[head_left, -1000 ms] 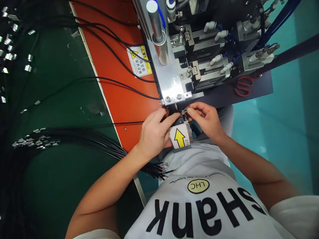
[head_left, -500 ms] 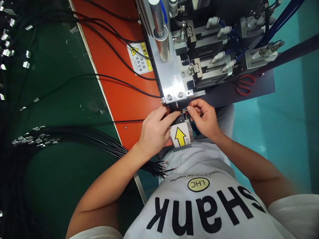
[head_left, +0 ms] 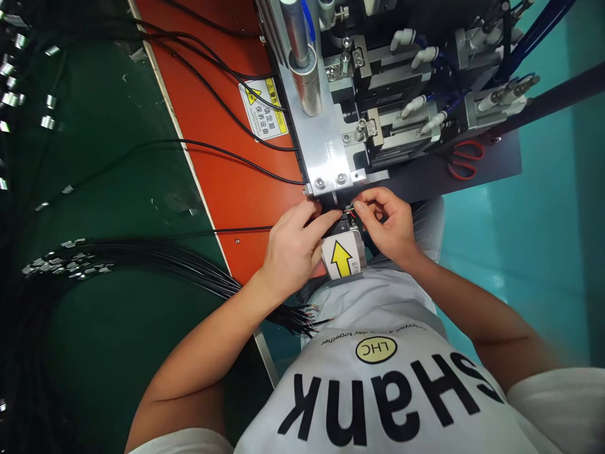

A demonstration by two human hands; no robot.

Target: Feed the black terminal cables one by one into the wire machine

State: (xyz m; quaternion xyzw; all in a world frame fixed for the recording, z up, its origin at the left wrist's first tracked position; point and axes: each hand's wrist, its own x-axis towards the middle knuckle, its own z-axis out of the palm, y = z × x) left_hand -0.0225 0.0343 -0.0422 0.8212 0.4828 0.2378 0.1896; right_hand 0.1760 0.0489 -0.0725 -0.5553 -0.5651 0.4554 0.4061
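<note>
A thin black cable (head_left: 243, 229) runs in from the left and passes beneath my left hand (head_left: 293, 244). That hand is closed over the cable, its thumb reaching toward the small dark fixture at the machine's front edge. Thin coloured wires (head_left: 349, 209), red and green among them, show at the cable's end. My right hand (head_left: 388, 224) pinches their tips between thumb and forefinger. Just below the fingers is a plate with a yellow arrow (head_left: 341, 255). The underside of my left fingers is hidden.
Metal clamps and air cylinders (head_left: 401, 126) of the machine stand beyond my hands. Red-handled scissors (head_left: 466, 160) lie at the right. A bundle of black cables (head_left: 174, 261) crosses the green table (head_left: 127, 340) at left. Several other cables cross the orange machine base (head_left: 208, 113).
Both hands stay in nearly the same place, still at the wires. The camera view has shifted very slightly.
</note>
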